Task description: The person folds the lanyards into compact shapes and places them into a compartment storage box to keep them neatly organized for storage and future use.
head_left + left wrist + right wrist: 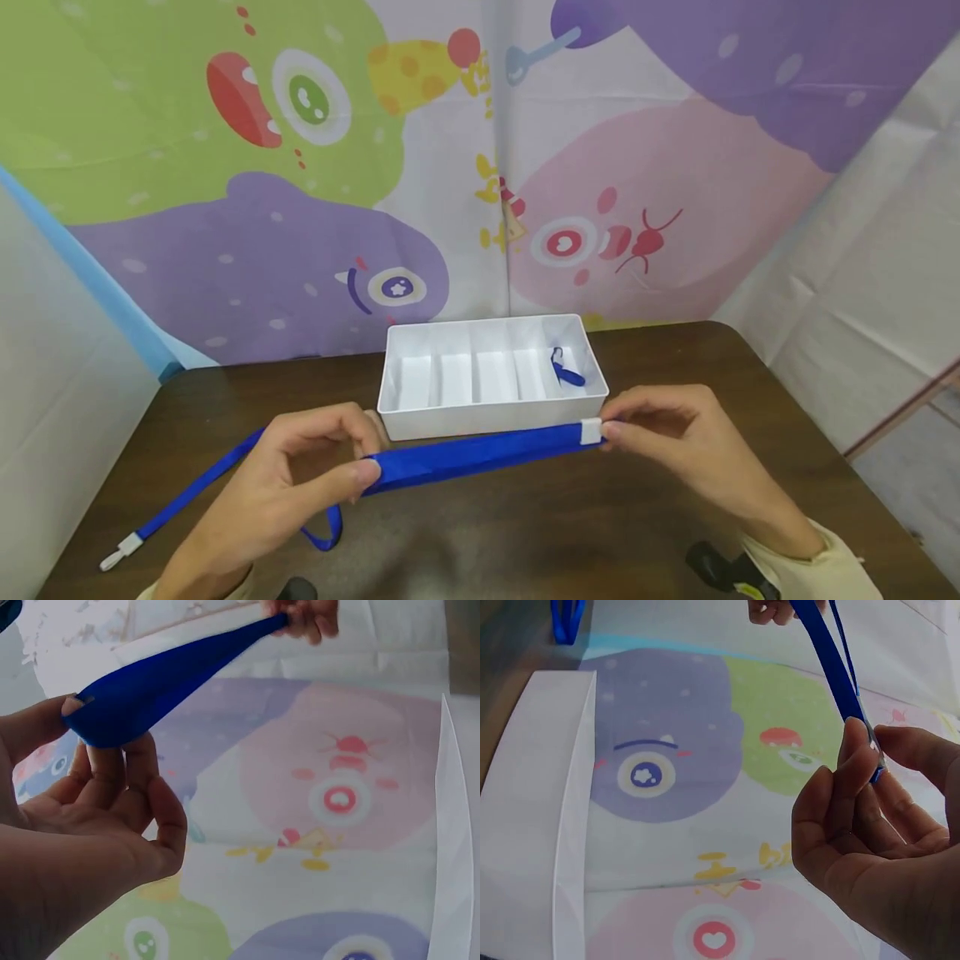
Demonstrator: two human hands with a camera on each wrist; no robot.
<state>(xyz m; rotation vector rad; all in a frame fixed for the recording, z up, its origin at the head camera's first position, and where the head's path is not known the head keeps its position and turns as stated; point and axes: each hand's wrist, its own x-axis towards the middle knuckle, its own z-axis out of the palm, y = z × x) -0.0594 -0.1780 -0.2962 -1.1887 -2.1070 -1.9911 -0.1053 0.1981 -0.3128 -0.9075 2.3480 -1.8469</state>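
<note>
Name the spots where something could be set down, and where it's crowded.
Free: four left compartments of the white tray; tabletop right of the tray, beyond the right hand; tabletop left of it, beyond the left hand. Crowded: the right-end compartment, holding a blue strap, and just before the tray, where both hands stretch a blue lanyard.

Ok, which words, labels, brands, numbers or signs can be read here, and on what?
None can be read with certainty.
Yellow marks on the cartoon backdrop: resemble lettering, too blurred to read.
Yellow patch on the black object, lower right in the head view: too small to tell.
Blue strap, white tray: no text visible.
</note>
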